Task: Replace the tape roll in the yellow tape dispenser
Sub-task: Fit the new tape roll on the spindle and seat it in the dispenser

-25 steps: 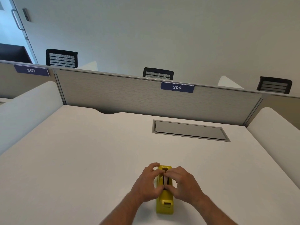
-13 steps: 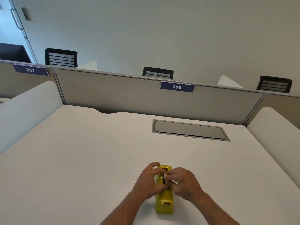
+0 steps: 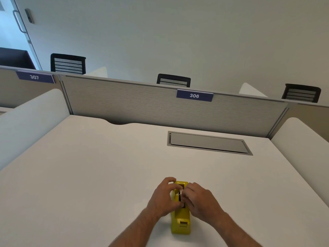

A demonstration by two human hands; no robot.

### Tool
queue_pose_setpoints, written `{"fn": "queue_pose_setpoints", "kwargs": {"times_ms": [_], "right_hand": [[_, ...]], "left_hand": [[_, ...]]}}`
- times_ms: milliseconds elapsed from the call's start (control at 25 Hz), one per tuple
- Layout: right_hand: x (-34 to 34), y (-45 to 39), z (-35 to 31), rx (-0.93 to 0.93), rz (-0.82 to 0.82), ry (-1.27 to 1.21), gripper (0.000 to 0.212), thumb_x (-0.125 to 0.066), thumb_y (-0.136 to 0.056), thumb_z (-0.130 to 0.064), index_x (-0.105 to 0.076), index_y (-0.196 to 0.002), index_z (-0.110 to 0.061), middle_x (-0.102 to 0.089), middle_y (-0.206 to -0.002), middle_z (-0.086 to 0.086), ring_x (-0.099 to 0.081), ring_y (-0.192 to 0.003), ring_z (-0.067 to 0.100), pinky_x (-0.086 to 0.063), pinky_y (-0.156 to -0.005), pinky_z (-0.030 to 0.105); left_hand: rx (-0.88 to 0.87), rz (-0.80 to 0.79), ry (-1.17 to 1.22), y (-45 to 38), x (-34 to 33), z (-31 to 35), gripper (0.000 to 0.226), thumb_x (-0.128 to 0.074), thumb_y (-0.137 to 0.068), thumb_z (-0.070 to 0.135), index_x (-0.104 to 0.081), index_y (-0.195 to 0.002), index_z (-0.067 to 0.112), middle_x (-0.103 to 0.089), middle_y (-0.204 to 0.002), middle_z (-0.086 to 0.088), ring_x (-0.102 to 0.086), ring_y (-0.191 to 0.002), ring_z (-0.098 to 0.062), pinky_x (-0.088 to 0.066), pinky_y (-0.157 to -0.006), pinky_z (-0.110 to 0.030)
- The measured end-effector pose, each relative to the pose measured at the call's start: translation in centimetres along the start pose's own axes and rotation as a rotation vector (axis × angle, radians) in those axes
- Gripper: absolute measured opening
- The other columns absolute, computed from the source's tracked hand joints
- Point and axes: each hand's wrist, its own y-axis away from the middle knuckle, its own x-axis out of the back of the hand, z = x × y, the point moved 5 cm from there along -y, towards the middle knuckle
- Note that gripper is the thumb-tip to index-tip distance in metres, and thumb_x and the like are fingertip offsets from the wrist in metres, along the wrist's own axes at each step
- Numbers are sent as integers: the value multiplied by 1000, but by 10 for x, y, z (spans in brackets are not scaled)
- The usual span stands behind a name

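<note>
A white desk (image 3: 89, 175) is filling most of the view, with a grey divider (image 3: 142, 104) running along its far edge and a "306" label (image 3: 194, 95) sitting on it at about 12 o'clock. A grey hatch (image 3: 208, 142) is lying flat in the desk at 1 o'clock from the hands. Near the desk's front edge a yellow dispenser (image 3: 180, 218) is standing lengthwise, its cutter end pointing toward 6 o'clock. The left hand (image 3: 162, 199) is curling in from 9 o'clock and the right hand (image 3: 201, 200) from 3 o'clock, both meeting over the far half of the dispenser. Their fingertips are pinching the tape roll (image 3: 179, 195), which is sitting in the slot directly between them, mostly hidden.
</note>
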Motion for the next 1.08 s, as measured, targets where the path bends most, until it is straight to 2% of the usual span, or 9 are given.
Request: {"fn": "queue_pose_setpoints", "kwargs": {"times_ms": [120, 200, 320, 440, 520, 720, 880, 1000, 1080], "right_hand": [[0, 1, 1, -24, -6, -15, 17, -42, -87, -34, -56, -86, -24, -61, -85, -8, -56, -72, 11, -43, -45, 21], [-4, 2, 3, -46, -8, -16, 19, -40, -87, -35, -56, -86, -25, -60, -86, -8, -56, -73, 12, -48, -45, 26], [-8, 5, 4, -81, -8, -2, 20, -39, -89, -36, -56, -85, -25, -59, -86, -9, -55, -73, 12, -50, -46, 29], [-10, 9, 1, -122, -15, -7, 11, -50, -88, -33, -57, -83, -26, -59, -82, -9, -56, -70, 10, -47, -45, 25], [-13, 12, -1, -149, -35, -16, 8, -57, -88, -33, -58, -84, -26, -59, -82, -10, -56, -70, 9, -44, -46, 23], [-15, 19, -6, -180, -78, -55, 7, -56, -93, -31, -59, -91, -26, -60, -90, -8, -56, -77, 10, -28, -53, 9], [-11, 24, -12, -197, -83, -67, 6, -53, -93, -29, -57, -90, -26, -57, -89, -10, -51, -74, 9, -35, -53, 15], [-7, 28, -19, -212, -101, -78, 6, -53, -94, -29, -57, -94, -25, -50, -87, -12, -47, -74, 9, -26, -51, 11], [-5, 32, -23, -215, -111, -74, 9, -51, -95, -31, -57, -97, -26, -54, -91, -12, -49, -77, 10, -25, -52, 10]], "left_hand": [[22, -23, 2, 1, 1, 3, 55, -82, -67, 41, -62, -118, 37, -40, -143, 14, -48, -120, -7, -46, -97, -23], [18, -65, 10, 2, 2, 0, 64, -82, -67, 44, -57, -126, 38, -37, -148, 14, -44, -127, -8, -45, -103, -25], [-18, -148, -97, 6, 4, -6, 90, -77, -67, 56, -38, -146, 37, -26, -157, 21, -30, -141, -5, -32, -113, -26], [-77, -223, -269, 10, 7, -6, 102, -70, -71, 64, -17, -153, 36, -11, -161, 25, -23, -144, -6, -35, -115, -35], [-95, -256, -339, 12, 9, -4, 103, -68, -73, 64, -10, -154, 36, -6, -162, 25, -22, -145, -9, -37, -114, -38], [-81, -259, -419, 9, 11, 1, 104, -72, -73, 61, -11, -153, 36, -7, -162, 24, -25, -145, -13, -39, -112, -41], [-48, -252, -433, 7, 9, 2, 104, -74, -72, 60, -14, -153, 37, -9, -162, 24, -27, -145, -13, -39, -112, -42], [-35, -255, -431, 7, 9, 2, 103, -75, -72, 59, -16, -153, 36, -9, -161, 25, -28, -144, -14, -39, -112, -41], [-33, -253, -429, 7, 9, 2, 103, -76, -72, 58, -16, -153, 36, -9, -161, 24, -29, -144, -14, -39, -113, -41]]}}
